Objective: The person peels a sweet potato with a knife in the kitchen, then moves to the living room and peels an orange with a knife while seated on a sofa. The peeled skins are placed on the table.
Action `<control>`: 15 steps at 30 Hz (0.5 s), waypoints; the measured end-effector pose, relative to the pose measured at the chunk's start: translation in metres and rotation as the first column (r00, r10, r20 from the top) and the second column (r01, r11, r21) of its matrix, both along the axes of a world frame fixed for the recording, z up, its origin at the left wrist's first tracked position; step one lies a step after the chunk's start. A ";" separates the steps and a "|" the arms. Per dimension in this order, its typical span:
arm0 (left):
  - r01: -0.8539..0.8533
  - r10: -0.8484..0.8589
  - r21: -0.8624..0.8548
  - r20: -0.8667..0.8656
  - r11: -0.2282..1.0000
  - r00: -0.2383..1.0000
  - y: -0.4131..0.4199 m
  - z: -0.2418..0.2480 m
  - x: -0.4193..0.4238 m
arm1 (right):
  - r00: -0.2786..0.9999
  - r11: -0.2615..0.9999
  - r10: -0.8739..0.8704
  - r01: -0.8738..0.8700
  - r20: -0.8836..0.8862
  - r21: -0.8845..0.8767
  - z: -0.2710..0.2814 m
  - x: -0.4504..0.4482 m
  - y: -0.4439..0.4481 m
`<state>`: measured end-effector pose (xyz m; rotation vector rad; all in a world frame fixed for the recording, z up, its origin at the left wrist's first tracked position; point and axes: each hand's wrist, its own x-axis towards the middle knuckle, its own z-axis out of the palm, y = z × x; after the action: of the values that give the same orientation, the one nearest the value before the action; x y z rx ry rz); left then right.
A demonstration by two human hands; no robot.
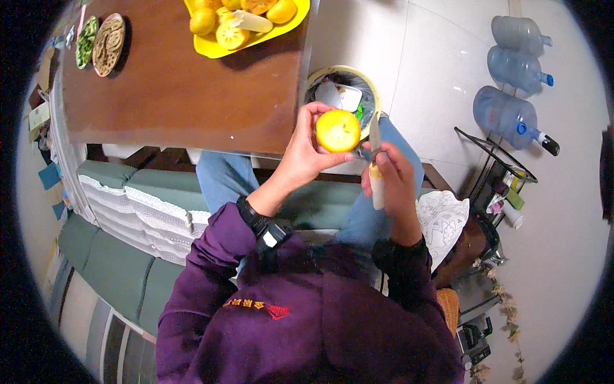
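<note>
My left hand [307, 149] holds a round yellow-orange fruit [338, 130], its pale, flat face turned up towards me. In my right hand [397, 175] is a knife [377, 185] with a pale handle; its blade points away from me, just right of the fruit and apart from it. Beneath the fruit stands a waste bin [377, 96] with a cream rim and dark liner, holding a white plastic container [349, 98] and other rubbish. A yellow tray [211, 50] on the table carries several similar fruits [202, 21], one showing a cut face [232, 36], and a pale, long object [253, 21].
The brown table [192, 105] ends beside the bin. Two plates of food, one green [87, 42] and one of sliced lotus root [109, 44], stand at its far left. Large water bottles [506, 115] and a black metal rack [494, 153] are at right. A green sofa [158, 185] lies below.
</note>
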<state>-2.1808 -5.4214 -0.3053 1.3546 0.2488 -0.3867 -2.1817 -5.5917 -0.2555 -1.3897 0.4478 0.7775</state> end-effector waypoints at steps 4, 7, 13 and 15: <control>0.082 -0.082 0.002 -0.017 0.997 0.996 -0.013 -0.031 -0.003 | 0.996 0.996 -0.082 0.080 0.027 0.049 -0.033 -0.006 -0.005; 0.094 -0.094 -0.015 -0.003 0.995 0.996 -0.024 -0.060 -0.018 | 0.992 0.988 -0.122 0.119 0.028 0.094 -0.064 -0.029 -0.013; 0.031 -0.030 -0.145 0.012 0.989 0.999 -0.051 -0.068 -0.075 | 0.981 0.979 -0.176 0.165 0.083 0.124 -0.080 -0.088 -0.045; 0.007 -0.002 -0.162 0.032 0.987 1.000 -0.055 -0.051 -0.099 | 0.979 0.980 -0.173 0.160 0.105 0.118 -0.064 -0.105 -0.057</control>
<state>-2.2800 -5.4759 -0.3566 1.2008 0.1841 -0.3815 -2.2870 -5.6485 -0.3193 -1.2700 0.4204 0.5739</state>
